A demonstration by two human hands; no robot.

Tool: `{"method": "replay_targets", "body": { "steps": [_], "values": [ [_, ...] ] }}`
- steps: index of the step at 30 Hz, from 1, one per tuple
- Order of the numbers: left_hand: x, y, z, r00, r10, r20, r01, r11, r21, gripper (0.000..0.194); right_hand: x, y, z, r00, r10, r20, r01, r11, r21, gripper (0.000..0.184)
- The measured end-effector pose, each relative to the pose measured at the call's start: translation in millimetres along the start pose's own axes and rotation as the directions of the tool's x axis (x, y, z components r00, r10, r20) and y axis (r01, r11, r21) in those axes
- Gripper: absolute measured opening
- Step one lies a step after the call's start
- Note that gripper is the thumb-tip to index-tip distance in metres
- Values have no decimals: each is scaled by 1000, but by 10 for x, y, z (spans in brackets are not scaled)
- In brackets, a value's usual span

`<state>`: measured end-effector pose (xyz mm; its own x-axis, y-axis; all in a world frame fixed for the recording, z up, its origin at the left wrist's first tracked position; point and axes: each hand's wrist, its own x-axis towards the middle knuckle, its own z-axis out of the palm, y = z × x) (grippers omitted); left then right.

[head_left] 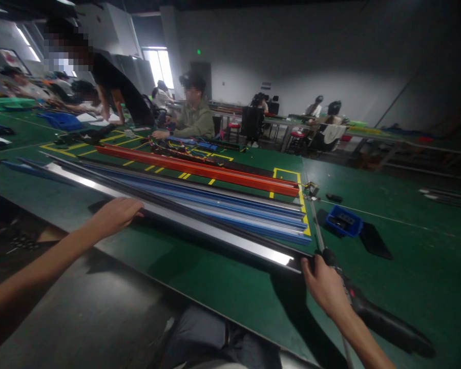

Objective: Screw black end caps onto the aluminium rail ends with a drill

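A long black rail with a shiny silver face [215, 225] runs slantwise across the front of the table. My left hand [117, 214] is closed on its near edge, left of the middle, the fingertips partly hidden. At the rail's right end, my right hand [326, 282] grips it between thumb and fingers. Just behind lie several long blue rails [230, 205], and the black rail overlaps them toward the left. Beyond these is an orange-red rail [200, 168]. Beside my right hand rests a black power tool [388, 318] with a long handle.
A blue bin [343, 221] with small dark parts stands at the right, with a flat black object [375, 242] by it. Yellow tape [288, 171] marks the green table [415, 287]. Opposite, a co-worker [195, 110] sits near loose wires; another person [119, 87] leans over the table.
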<state>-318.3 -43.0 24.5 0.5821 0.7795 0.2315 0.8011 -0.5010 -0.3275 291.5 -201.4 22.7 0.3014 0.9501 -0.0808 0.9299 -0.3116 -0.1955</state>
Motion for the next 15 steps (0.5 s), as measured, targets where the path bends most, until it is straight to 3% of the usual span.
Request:
{"method": "replay_targets", "body": {
  "steps": [8,15],
  "values": [
    [284,89,117,1000,6,-9,-6,997,-78,22,225,34,-309,999,32,-13,-33,997,-73,37],
    [582,64,147,999,38,15,-38,999,7,19,499,15,-483,999,41,-28,-43,994,-98,39]
  ]
}}
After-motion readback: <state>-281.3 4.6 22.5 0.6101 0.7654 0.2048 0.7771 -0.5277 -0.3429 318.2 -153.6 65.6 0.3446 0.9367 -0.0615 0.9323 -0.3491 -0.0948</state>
